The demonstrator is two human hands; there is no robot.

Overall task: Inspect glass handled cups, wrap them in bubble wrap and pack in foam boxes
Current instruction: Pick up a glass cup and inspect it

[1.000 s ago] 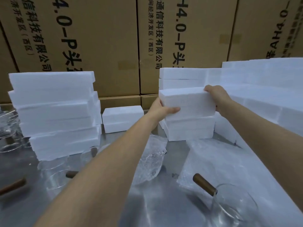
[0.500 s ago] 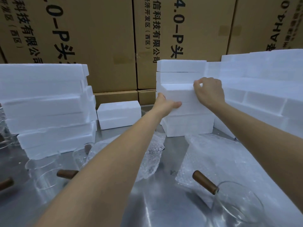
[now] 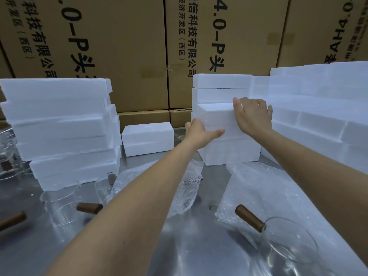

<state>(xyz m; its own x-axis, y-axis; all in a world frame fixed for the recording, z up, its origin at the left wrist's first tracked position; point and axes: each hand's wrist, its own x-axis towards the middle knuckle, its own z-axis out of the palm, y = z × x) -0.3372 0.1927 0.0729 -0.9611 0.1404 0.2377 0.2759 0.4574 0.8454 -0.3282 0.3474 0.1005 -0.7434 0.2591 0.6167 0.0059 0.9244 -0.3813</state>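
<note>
A white foam box [image 3: 216, 119] sits on top of a short stack of foam boxes [image 3: 231, 152] at the middle back. My left hand [image 3: 201, 133] grips its left end, thumb along the front. My right hand [image 3: 252, 115] lies over its right part, fingers spread on the top and front. A glass cup with a brown wooden handle [image 3: 286, 239] stands at the near right on a sheet of bubble wrap [image 3: 264, 188]. Another glass handled cup [image 3: 63, 206] stands at the near left. A bubble-wrapped bundle [image 3: 187, 188] lies under my left forearm.
A tall stack of foam boxes [image 3: 59, 132] rises at the left, a single foam box [image 3: 148, 138] at the middle back, and a long foam wall [image 3: 318, 120] on the right. More glass cups [image 3: 8, 148] crowd the far left. Cardboard cartons [image 3: 119, 46] stand behind the steel table [image 3: 189, 246].
Both hands have lowered the foam box onto the short stack. My right hand has shifted from the box's far right end to its top front.
</note>
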